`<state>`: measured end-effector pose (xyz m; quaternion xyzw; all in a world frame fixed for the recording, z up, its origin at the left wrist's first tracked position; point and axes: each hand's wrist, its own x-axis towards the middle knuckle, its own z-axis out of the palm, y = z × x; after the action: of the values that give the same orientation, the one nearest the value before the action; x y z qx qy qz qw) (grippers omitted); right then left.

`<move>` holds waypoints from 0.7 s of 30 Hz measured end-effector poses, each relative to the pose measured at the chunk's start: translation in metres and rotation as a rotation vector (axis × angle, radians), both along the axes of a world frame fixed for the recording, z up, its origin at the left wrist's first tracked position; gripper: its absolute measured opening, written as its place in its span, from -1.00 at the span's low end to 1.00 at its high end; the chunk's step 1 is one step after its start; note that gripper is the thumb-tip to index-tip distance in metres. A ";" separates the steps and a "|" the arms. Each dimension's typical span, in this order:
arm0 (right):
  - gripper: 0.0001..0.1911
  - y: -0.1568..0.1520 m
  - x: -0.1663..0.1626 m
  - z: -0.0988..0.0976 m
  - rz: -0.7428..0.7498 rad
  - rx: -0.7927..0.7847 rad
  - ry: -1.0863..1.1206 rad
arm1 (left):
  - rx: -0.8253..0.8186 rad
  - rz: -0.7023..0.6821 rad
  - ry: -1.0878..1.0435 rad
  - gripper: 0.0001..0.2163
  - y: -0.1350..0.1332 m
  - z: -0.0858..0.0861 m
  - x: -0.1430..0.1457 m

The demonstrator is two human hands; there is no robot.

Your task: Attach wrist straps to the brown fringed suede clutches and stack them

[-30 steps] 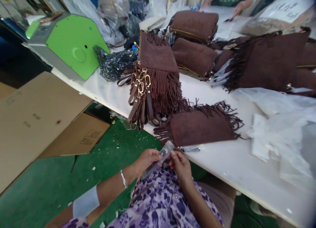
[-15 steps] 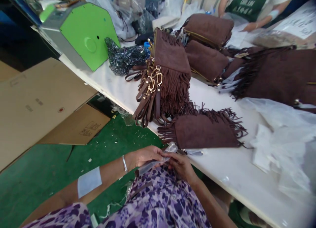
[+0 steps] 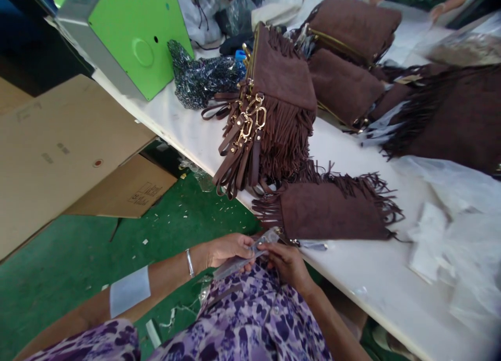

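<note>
A narrow clear plastic sleeve (image 3: 228, 267) stretches between my two hands at the table's front edge. My left hand (image 3: 231, 249) pinches it from the left, thumb on top. My right hand (image 3: 288, 263) grips it with fingertips closer to its upper end. What lies inside the sleeve is hard to make out. Just beyond, a brown fringed pouch (image 3: 332, 211) lies flat on the table, with a small metal clasp (image 3: 293, 242) by its near edge. Behind it is a stack of brown fringed bags (image 3: 285, 84) with hanging wrist straps (image 3: 238, 163) and gold clips.
A green-sided machine (image 3: 141, 37) and crumpled dark glittery wrapping (image 3: 207, 79) are at the back left. More brown bags (image 3: 348, 84) lie farther back. White plastic bags (image 3: 469, 246) cover the right side. Cardboard (image 3: 70, 152) stands left. Another person's hand (image 3: 438, 10) shows at the top right.
My left hand has shifted slightly left along the clear plastic sleeve, so more of it shows between my hands. The view has tilted down a little. The bags stay in place.
</note>
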<state>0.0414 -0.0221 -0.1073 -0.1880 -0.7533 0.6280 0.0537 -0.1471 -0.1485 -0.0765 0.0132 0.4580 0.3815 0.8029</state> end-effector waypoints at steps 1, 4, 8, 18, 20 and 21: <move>-0.71 0.000 0.000 0.000 -0.009 -0.004 -0.004 | -0.002 0.003 0.019 -0.56 0.000 -0.002 0.001; -0.69 -0.001 -0.001 0.000 -0.011 -0.016 -0.015 | -0.002 -0.007 0.062 -0.61 0.002 -0.005 0.003; -0.70 0.000 -0.005 0.005 0.009 -0.021 -0.046 | -0.005 -0.061 0.048 -0.64 0.004 -0.003 0.001; -0.72 0.005 -0.002 0.008 0.029 -0.046 -0.053 | -0.043 0.033 -0.020 -0.67 -0.001 -0.015 0.007; -0.71 0.006 -0.002 0.010 0.039 -0.058 -0.042 | -0.052 0.028 0.016 -0.68 0.000 -0.017 0.009; -0.70 0.007 -0.001 0.010 0.045 -0.062 -0.035 | -0.056 0.026 0.034 -0.69 0.001 -0.017 0.010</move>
<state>0.0400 -0.0152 -0.0970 -0.1834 -0.7382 0.6489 0.0204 -0.1373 -0.1474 -0.0937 -0.0085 0.4821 0.3786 0.7901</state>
